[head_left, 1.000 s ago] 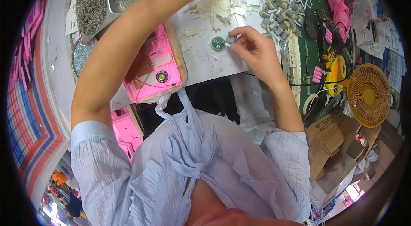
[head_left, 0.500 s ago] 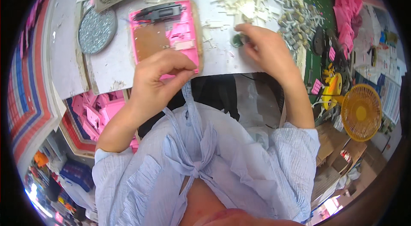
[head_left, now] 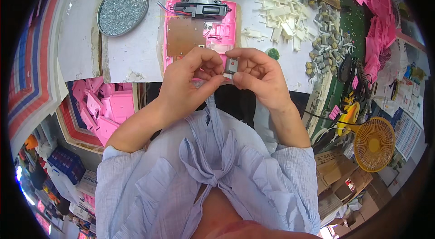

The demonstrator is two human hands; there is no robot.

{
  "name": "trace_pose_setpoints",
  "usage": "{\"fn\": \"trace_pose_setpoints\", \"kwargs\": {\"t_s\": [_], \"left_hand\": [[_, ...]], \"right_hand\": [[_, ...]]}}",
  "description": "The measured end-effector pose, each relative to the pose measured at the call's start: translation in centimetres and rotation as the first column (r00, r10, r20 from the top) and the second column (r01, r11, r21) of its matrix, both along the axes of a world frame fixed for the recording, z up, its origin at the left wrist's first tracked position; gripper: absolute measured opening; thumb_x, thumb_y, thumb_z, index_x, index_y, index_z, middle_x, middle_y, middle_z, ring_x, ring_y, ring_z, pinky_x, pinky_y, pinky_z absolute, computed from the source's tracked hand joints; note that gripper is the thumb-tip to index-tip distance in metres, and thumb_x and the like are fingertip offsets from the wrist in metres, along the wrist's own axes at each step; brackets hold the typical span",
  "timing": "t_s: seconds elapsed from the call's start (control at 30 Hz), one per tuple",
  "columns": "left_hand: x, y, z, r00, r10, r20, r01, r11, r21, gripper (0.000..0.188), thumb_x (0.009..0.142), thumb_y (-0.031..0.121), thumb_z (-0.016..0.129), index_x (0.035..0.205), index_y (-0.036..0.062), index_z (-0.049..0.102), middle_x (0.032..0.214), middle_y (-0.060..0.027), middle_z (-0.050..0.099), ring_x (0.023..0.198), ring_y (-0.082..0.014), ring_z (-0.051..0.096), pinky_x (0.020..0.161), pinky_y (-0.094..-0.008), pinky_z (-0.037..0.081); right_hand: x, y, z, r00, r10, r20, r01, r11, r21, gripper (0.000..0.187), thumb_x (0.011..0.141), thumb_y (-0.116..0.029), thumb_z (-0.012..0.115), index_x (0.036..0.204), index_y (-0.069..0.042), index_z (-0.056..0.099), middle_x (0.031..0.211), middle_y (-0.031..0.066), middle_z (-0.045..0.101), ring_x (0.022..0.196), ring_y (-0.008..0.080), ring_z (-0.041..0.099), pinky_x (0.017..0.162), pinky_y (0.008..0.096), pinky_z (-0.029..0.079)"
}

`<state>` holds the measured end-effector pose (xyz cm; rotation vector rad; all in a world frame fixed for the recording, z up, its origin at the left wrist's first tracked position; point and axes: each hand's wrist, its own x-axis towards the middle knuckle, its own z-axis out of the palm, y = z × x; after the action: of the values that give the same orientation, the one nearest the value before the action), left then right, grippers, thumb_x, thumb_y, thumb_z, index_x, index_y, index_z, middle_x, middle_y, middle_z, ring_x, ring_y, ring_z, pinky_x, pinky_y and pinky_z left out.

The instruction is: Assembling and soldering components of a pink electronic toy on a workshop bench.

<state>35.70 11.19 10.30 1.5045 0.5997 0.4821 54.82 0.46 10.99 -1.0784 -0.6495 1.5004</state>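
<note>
My right hand [head_left: 260, 76] pinches a small grey metal motor [head_left: 231, 65] with a red dot on its face. Close beside it, my left hand [head_left: 195, 72] has its thumb and fingers drawn together; what lies between them is hidden. A small pale piece shows under the motor, near both thumb tips. Just beyond the hands lies a pink plastic housing [head_left: 232, 26] on the table. It carries a brown circuit board [head_left: 185, 35], a black plastic unit [head_left: 206, 9] with thin coloured wires, and a white part [head_left: 222, 48]. The hands cover its near edge.
White plastic parts [head_left: 285, 15] are heaped at the back right, beside a pile of small grey motors [head_left: 324, 49]. A small round green container [head_left: 273, 53] stands near my right hand. A round dish of screws [head_left: 122, 10] is at left; pink housings [head_left: 106, 107] fill a box below.
My right hand has moved left from beside the green container and now holds the motor next to my left hand. The head view has shifted, so the table appears farther right.
</note>
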Motion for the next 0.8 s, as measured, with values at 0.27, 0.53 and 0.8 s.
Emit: {"fn": "trace_pose_setpoints", "kwargs": {"t_s": [0.27, 0.53, 0.8], "left_hand": [[-0.1, 0.0, 0.6, 1.0, 0.011, -0.01, -0.011, 1.0, 0.02, 0.023, 0.089, -0.002, 0.074, 0.108, 0.0009, 0.062, 0.099, -0.0076, 0.068, 0.087, -0.0132, 0.071, 0.076, -0.0285, 0.061], [-0.2, 0.8, -0.1, 0.995, -0.044, 0.085, -0.018, 0.788, 0.615, 0.023, 0.084, -0.003, 0.077, 0.104, 0.0024, 0.067, 0.093, -0.0093, 0.071, 0.084, -0.0241, 0.072, 0.073, -0.0342, 0.058], [-0.4, 1.1, -0.2, 0.985, -0.094, 0.147, 0.019, 0.895, 0.446, 0.024, 0.082, -0.002, 0.078, 0.102, 0.0036, 0.066, 0.098, -0.0121, 0.072, 0.09, -0.0287, 0.07, 0.077, -0.036, 0.056]], "right_hand": [[-0.7, -0.6, -0.4, 0.859, -0.07, 0.508, 0.0, 0.991, 0.136, 0.043, 0.089, 0.005, 0.072, 0.131, -0.001, 0.063, 0.089, 0.0046, 0.066, 0.078, 0.0096, 0.064, 0.071, 0.0292, 0.055], [-0.1, 0.4, 1.2, 0.382, -0.286, 0.879, -0.213, 0.898, 0.385, 0.048, 0.074, -0.002, 0.084, 0.119, -0.006, 0.068, 0.094, 0.0116, 0.071, 0.078, 0.0289, 0.068, 0.066, 0.0362, 0.055], [-1.1, -0.2, 0.5, 0.403, -0.421, 0.813, -0.193, 0.829, 0.525, 0.04, 0.072, -0.002, 0.084, 0.109, -0.009, 0.07, 0.097, 0.0106, 0.071, 0.078, 0.0282, 0.07, 0.064, 0.0367, 0.056]]}}
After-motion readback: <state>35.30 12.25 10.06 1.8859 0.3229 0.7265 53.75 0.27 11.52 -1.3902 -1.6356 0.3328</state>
